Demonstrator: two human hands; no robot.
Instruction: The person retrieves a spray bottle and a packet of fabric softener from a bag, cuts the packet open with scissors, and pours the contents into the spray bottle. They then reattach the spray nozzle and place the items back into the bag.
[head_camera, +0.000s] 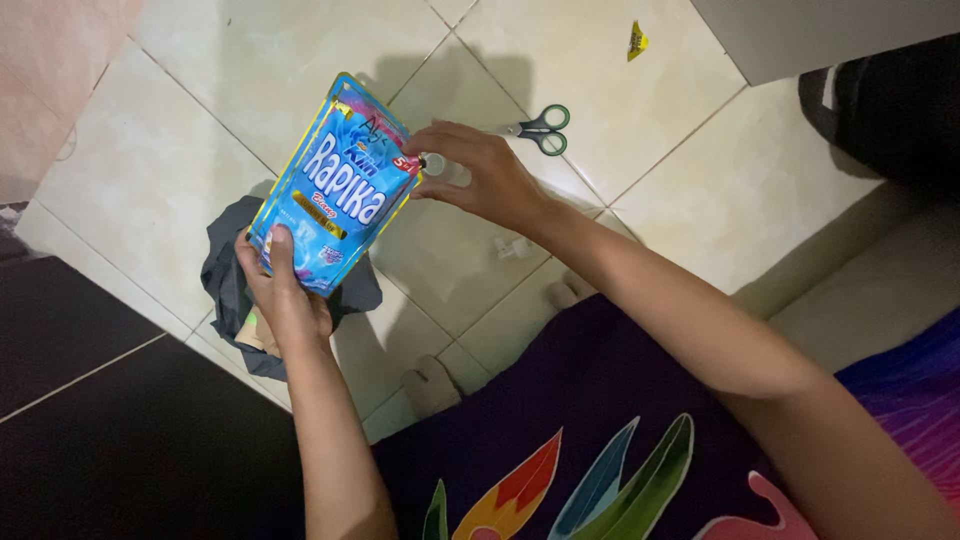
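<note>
My left hand (283, 290) grips the bottom of a blue refill pouch (335, 185) with yellow edging, held tilted over the tiled floor. At the pouch's upper right corner, my right hand (478, 175) pinches a small clear bottle (445, 168) against the torn corner. Only a little of the bottle shows between my fingers. Under the pouch lies a dark grey cloth (225, 280) on the floor.
Green-handled scissors (543, 128) lie on the tiles just beyond my right hand. A small clear cap (510, 247) rests on the floor below that hand. A yellow scrap (636, 40) lies farther back. My toes (432, 385) and a colourful skirt (600, 450) fill the bottom.
</note>
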